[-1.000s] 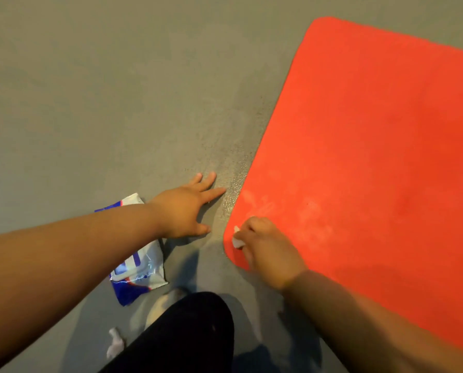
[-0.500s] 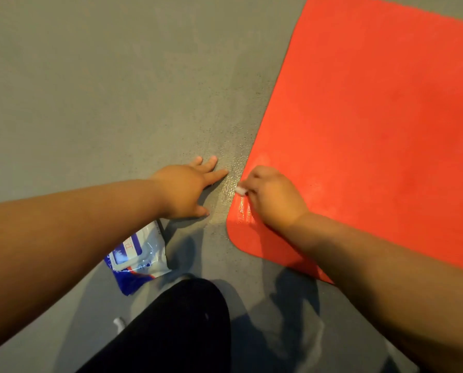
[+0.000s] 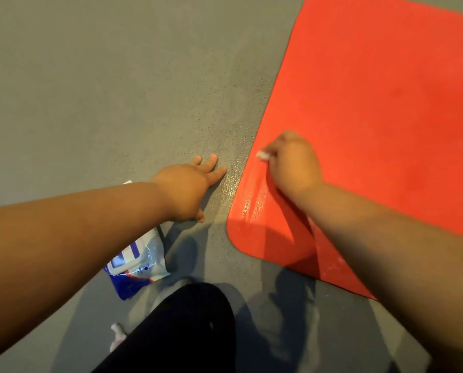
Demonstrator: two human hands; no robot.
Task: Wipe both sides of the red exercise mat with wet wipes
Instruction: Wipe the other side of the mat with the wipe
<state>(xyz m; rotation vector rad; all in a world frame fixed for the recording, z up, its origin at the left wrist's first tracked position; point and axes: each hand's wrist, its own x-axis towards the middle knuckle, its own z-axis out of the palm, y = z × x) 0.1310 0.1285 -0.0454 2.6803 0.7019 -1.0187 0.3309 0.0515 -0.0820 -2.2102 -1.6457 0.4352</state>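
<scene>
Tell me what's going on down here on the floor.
A person is wiping a red exercise mat that lies flat on the grey floor. The right hand grips a wet wipe against the mat's left edge, and wet streaks shine near the corner just behind it. The left hand rests flat on the floor beside the mat. A pack of wet wipes lies under the left forearm.

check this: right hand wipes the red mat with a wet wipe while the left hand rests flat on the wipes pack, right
No. The head view shows the left hand flat on the grey floor; the blue and white wipes pack lies under its forearm. The rest is right.
</scene>
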